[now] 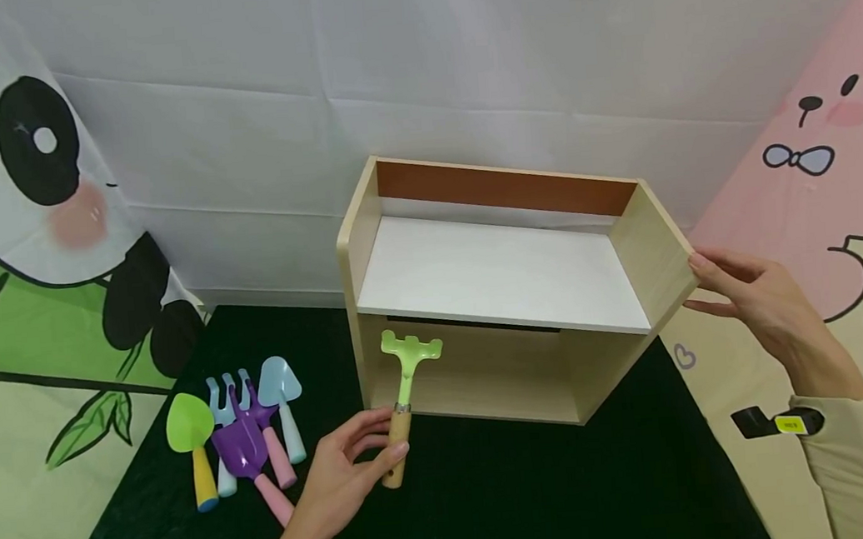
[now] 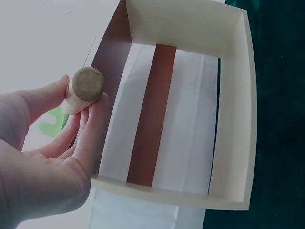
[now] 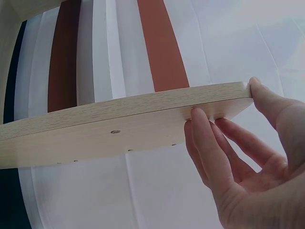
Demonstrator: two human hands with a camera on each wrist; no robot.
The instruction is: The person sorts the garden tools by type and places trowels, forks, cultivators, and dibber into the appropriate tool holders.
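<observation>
My left hand [image 1: 344, 472] holds a small green garden rake [image 1: 410, 353] by its wooden handle [image 2: 89, 85], thumb on one side and fingers on the other. The rake head points up in front of a wooden shelf unit [image 1: 613, 369], apart from it. That unit has a white middle board [image 1: 499, 269] and brown back strips. At its right side, my right hand [image 1: 772, 308] touches the side panel [image 3: 157, 121]; the thumb lies at the panel's edge and fingertips rest against its outer face.
Left of my left hand lie several toy garden tools: a green shovel [image 1: 190, 422], a purple shovel [image 1: 241, 446], a light blue shovel [image 1: 278, 380], and a blue fork [image 1: 219, 411]. They lie on a dark green cloth [image 1: 478, 508]. A white sheet [image 1: 243, 149] hangs behind the unit.
</observation>
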